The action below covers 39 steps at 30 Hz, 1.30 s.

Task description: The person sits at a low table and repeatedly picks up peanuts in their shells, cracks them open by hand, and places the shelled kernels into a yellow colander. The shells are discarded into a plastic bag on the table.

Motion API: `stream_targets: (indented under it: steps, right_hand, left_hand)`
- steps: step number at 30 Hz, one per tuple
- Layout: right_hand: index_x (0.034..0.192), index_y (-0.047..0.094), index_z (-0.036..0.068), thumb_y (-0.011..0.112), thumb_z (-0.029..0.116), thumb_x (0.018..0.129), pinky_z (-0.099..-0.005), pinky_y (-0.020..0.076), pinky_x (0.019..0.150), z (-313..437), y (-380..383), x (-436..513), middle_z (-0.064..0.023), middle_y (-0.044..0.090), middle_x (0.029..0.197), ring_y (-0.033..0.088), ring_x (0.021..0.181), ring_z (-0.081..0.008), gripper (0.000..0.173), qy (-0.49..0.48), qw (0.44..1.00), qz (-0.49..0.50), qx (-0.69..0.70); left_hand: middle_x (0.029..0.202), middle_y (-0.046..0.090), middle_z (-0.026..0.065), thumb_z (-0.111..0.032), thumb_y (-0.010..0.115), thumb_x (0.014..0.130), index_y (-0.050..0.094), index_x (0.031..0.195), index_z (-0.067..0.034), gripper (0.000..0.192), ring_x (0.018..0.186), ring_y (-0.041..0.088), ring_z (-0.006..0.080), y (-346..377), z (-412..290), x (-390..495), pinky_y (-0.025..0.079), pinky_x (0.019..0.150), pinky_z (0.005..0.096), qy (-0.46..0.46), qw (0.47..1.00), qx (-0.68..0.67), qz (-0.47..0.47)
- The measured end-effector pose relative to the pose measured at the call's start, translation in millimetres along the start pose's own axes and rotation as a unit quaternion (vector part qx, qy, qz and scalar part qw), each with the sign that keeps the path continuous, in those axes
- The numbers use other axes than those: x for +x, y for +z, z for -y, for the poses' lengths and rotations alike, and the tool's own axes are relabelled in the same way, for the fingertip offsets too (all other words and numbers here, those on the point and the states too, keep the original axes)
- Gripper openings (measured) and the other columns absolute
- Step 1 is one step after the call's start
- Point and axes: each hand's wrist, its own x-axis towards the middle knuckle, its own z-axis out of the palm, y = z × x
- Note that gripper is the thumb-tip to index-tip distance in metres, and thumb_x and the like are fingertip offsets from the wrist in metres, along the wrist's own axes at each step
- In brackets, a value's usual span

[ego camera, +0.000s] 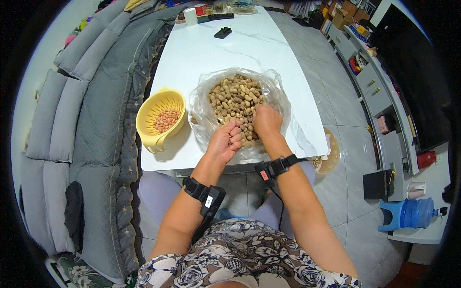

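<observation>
A clear plastic bag (pixel 200 97) stands with its mouth spread wide on the table, holding a heap of unshelled peanuts (pixel 234 95). My left hand (pixel 227 141) is over the near side of the bag, palm turned up and fingers curled in; whether anything is inside them cannot be seen. Over the right part of the heap is my right hand (pixel 267 120), back upward, its fingertips hidden behind the hand. Left of the bag, a yellow plastic colander (pixel 146 109) with a handle contains shelled peanut kernels (pixel 167 120).
The white marble-patterned table (pixel 180 64) carries a black object (pixel 223 33), a white cup (pixel 190 17) and a remote control (pixel 221 16) farther back. A bin (pixel 333 154) with peanut shells stands below its right edge. A grey sofa (pixel 97 118) runs along the left.
</observation>
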Motion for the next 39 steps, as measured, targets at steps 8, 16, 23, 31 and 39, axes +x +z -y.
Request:
stream_targets:
  steps: [8,16,23,31,39]
  right_hand:
    - [0.078,0.060,0.005,0.053,0.009,0.076,-0.0445,0.0471,0.065,-12,1,-11,-0.0142,0.058,0.086,0.060,0.076,-0.0353,0.007,-0.049,0.997,-0.052,0.009]
    - [0.082,0.062,0.003,0.054,0.007,0.077,-0.0404,0.0476,0.066,2,-5,-8,-0.0151,0.058,0.086,0.060,0.079,-0.0311,0.010,-0.032,0.999,-0.018,0.041]
    - [0.102,0.059,0.002,0.059,0.018,0.081,-0.0307,0.0439,0.064,4,-42,-46,-0.0067,0.055,0.078,0.054,0.071,-0.0191,0.026,-0.128,0.895,0.045,0.425]
    - [0.115,0.055,-0.001,0.052,0.021,0.090,-0.0165,0.0359,0.049,12,-42,-56,0.0024,0.053,0.073,0.045,0.056,-0.0041,0.034,0.143,0.715,0.170,0.663]
    - [0.086,0.065,0.001,0.054,0.023,0.089,-0.0193,0.0356,0.052,16,-22,-58,0.0040,0.056,0.071,0.044,0.057,-0.0043,0.026,0.031,0.773,0.127,0.621]
  left_hand:
    - [0.054,0.030,-0.0064,-0.026,0.045,0.094,0.048,0.091,-0.004,0.022,0.043,0.026,0.0041,4,6,-1,0.019,0.035,0.0186,0.018,0.993,0.120,0.008]
    - [0.050,0.026,-0.0077,-0.035,0.048,0.092,0.048,0.082,-0.006,0.030,0.039,0.022,0.0036,9,0,-13,0.016,0.034,0.0190,0.016,0.988,0.153,-0.021]
    - [0.052,0.029,-0.0079,-0.040,0.048,0.091,0.048,0.080,-0.007,0.035,0.040,0.023,0.0027,14,-4,-17,0.017,0.034,0.0177,0.011,0.975,0.220,0.019]
    - [0.054,0.033,-0.0072,-0.036,0.045,0.093,0.050,0.083,-0.009,0.029,0.040,0.026,0.0026,10,3,-18,0.018,0.035,0.0175,0.048,0.982,0.178,0.046]
    - [0.052,0.029,-0.0085,-0.047,0.048,0.089,0.046,0.067,-0.014,0.039,0.042,0.023,0.0030,15,6,-23,0.015,0.037,0.0195,0.034,0.957,0.288,0.006]
